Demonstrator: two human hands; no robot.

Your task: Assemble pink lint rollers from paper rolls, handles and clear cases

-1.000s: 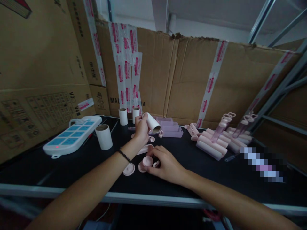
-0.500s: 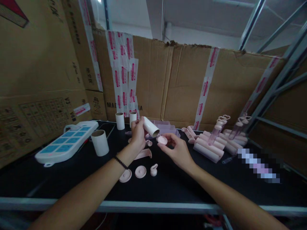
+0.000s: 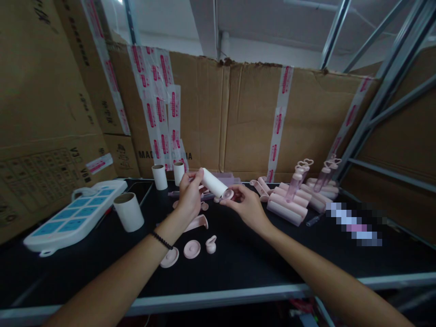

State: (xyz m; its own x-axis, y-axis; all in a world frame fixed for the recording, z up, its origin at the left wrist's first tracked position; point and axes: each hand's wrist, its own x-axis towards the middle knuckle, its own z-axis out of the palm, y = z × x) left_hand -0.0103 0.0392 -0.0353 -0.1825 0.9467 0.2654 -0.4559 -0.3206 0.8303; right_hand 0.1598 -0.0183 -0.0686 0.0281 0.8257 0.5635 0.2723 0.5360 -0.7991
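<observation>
Now pink cap (image 3: pixel 229 194) is at the mouth of white tube (image 3: pixel 214 183), apart earlier. Right hand (image 3: pixel 248 206) pinches cap; left hand (image 3: pixel 190 193) clamps tube. Pink discs (image 3: pixel 192 249), hooked knob (image 3: pixel 211 246) lie nearer.

Black tabletop (image 3: pixel 245 263), pale edge (image 3: pixel 218 296) along the front, and it's busy! Power strip (image 3: pixel 75 215) out left, a white tube (image 3: pixel 129 215) upright beside it, two more white tubes (image 3: pixel 160 178) standing at the back. Front and centre, two pink discs (image 3: pixel 192 249) lie flat, a looped pink knob (image 3: pixel 210 248) just right of them. Over right, pink cylinders (image 3: pixel 285 212) packed in a cluster!
</observation>
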